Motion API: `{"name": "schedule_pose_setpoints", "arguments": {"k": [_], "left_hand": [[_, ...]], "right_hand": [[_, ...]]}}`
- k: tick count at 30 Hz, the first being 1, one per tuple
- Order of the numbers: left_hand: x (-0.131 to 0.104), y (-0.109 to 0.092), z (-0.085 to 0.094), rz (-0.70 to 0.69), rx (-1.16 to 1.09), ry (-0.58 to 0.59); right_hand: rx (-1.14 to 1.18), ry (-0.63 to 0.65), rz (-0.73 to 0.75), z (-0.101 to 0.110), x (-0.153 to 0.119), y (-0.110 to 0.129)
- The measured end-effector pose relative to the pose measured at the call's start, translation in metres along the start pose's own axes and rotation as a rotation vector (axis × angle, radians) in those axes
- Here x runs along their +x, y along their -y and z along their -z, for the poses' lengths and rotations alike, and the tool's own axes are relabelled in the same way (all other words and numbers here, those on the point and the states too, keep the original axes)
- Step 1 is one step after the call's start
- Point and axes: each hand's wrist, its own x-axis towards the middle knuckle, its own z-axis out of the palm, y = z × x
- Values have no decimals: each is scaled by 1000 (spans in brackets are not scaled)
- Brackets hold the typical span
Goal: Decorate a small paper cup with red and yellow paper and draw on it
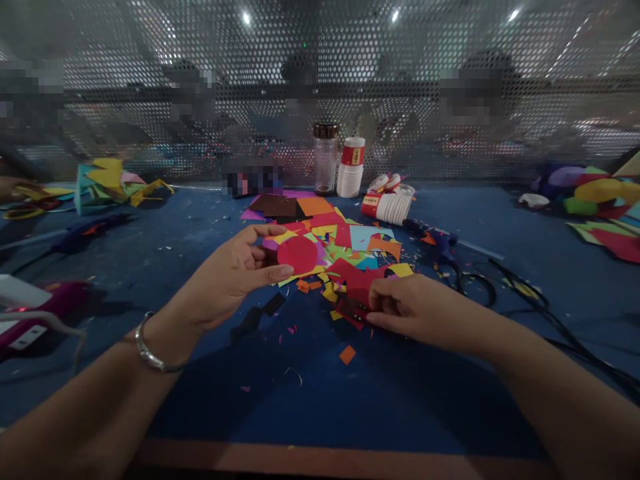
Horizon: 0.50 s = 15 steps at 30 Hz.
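Observation:
Between the thumb and fingers of my left hand (245, 265) is a round red paper piece (297, 255), with purple and yellow paper showing behind it. My right hand (400, 303) has its fingers pinched on a larger red paper (357, 281), low over the pile. Colourful paper scraps (345, 252) lie heaped between and beyond both hands. Small dark pieces are near my right fingertips, too small to tell apart. An orange square (347, 355) rests on the blue table in front.
Behind the pile stand a clear bottle (325, 160) and stacked paper cups (351, 168); another stack (387, 205) lies sideways. Glue guns (93, 230) (435, 241) are on both sides. Black cables (545, 313) run at right, a magenta power strip (45, 317) sits left.

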Motion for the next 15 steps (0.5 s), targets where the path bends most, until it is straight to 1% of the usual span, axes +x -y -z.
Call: {"name": "schedule_pose_setpoints", "arguments": {"k": [4, 6, 8, 11, 13, 15], "left_hand": [[-2, 1, -5, 9, -15, 30], [-3, 2, -7, 12, -13, 28], [-3, 5, -7, 7, -13, 28], [-3, 8, -7, -12, -4, 20], [-3, 9, -6, -9, -8, 15], [-4, 9, -7, 6, -23, 17]], "right_hand": [[-7, 11, -9, -1, -1, -1], [5, -19, -17, 3, -1, -5], [20, -143, -83, 10, 0, -11], [-2, -460, -287, 27, -1, -28], [-39, -580, -374, 37, -4, -43], [-62, -652, -448, 43, -5, -58]]}}
